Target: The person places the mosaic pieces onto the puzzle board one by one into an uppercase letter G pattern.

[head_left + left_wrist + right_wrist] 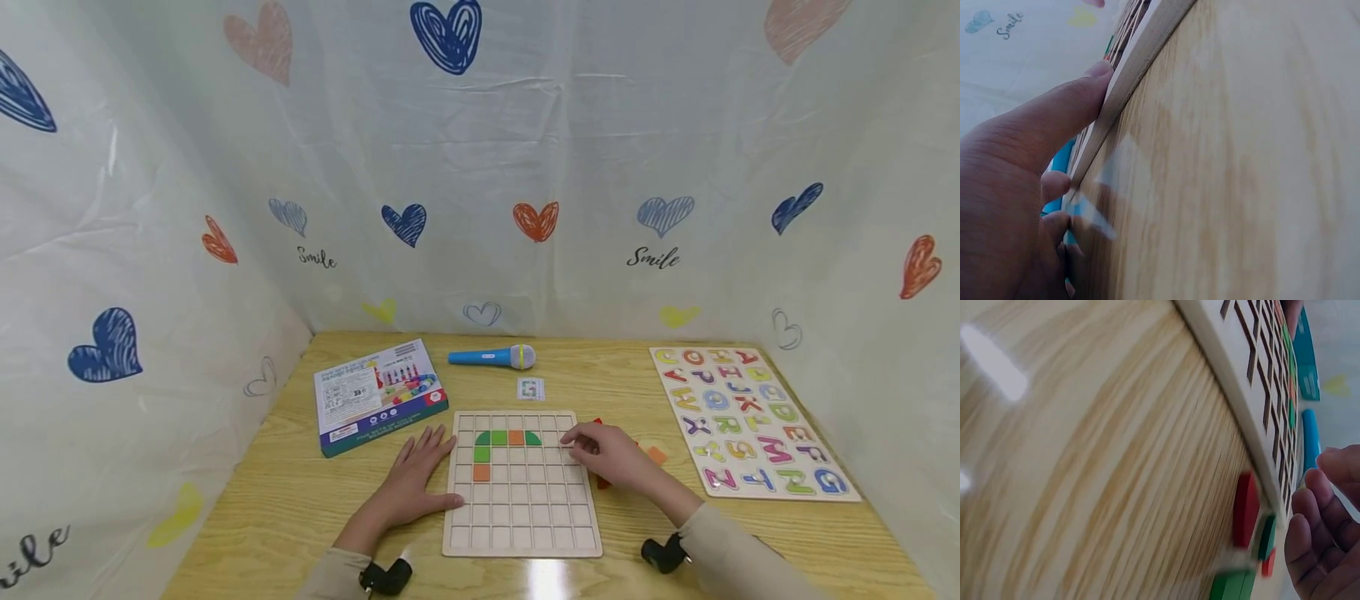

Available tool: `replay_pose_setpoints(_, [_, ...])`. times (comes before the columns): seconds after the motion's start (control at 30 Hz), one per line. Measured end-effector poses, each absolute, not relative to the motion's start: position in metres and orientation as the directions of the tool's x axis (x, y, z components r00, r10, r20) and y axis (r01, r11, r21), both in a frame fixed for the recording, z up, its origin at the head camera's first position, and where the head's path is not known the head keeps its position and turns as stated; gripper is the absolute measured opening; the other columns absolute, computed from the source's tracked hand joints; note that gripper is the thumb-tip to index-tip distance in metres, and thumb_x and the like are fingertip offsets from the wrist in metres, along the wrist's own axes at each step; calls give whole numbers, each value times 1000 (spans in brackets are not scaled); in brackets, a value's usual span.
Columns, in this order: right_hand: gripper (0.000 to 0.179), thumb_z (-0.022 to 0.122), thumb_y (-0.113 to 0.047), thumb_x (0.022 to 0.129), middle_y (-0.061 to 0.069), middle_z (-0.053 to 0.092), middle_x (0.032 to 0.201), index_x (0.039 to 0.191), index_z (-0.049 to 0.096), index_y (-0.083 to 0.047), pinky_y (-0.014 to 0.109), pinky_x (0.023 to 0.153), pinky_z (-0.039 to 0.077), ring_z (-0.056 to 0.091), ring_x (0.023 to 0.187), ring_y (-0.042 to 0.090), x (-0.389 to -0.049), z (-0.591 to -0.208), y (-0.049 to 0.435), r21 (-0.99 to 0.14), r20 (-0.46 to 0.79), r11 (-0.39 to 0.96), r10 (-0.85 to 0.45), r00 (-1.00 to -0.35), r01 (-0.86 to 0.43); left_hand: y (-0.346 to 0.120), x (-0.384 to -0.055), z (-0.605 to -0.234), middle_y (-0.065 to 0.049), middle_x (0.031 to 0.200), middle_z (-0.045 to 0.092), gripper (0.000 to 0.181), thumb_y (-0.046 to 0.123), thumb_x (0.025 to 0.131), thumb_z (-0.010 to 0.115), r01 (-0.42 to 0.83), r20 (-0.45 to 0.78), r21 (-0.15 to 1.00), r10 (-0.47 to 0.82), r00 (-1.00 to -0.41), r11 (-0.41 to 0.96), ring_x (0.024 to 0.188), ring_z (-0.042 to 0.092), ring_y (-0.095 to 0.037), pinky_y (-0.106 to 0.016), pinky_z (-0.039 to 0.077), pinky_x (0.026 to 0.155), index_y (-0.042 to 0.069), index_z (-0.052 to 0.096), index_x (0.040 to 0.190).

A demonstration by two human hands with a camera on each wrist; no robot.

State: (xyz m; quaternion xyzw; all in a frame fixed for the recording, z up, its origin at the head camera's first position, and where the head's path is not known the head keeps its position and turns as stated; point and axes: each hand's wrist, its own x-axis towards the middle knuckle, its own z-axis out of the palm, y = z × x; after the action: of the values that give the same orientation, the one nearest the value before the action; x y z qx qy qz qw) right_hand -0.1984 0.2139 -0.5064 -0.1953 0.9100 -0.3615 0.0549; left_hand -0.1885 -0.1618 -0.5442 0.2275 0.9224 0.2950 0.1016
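A light wooden grid board (522,515) lies on the table. Along its upper cells runs a row of tiles: a green rounded tile (483,437), a green square (499,437), an orange square (516,437) and another green rounded tile (533,438). Below the row's left end sit a green square (482,454) and an orange square (482,472). My left hand (415,481) rests with spread fingers at the board's left edge, thumb touching it. Over the upper right edge hovers my right hand (611,454), fingers loosely bent, thumb by the index fingertip; no tile shows between them.
Loose red (1245,509) and green blocks (1233,584) lie right of the board, partly under the right hand. A small patterned card (531,389) and a blue toy microphone (491,357) lie beyond it. A game box (380,396) is left; an alphabet board (752,425) is right.
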Motion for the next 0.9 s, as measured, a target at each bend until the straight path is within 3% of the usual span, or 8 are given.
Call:
replay_pose_setpoints(0.33, [14,69,-12,97,-8,62,88,110,74,-9,23,63,45,50,74,5,-191,-508,266,-647,52,697,-363,-930,-309,-162,-189,-543,-12,169,19,95,62,87,71,368,-50,591,488,-871,718,156,7,-35,-59,2,124,14,34,160])
replay_pose_setpoints(0.63, [19,73,-9,93,-5,67,104,111,75,-14,24,69,48,52,80,4,-188,-513,286,-596,2,754,-343,-939,-277,-162,-188,-544,-10,169,18,96,63,86,71,359,-57,584,478,-876,728,156,6,-33,-56,1,124,15,33,161])
replay_pose_setpoints(0.9, [17,74,-6,91,-7,61,95,106,74,-13,25,67,46,48,78,5,-189,-513,281,-558,-26,783,-346,-938,-274,-162,-188,-543,-12,169,19,95,61,87,71,368,-54,590,490,-870,718,156,7,-35,-58,2,124,14,34,160])
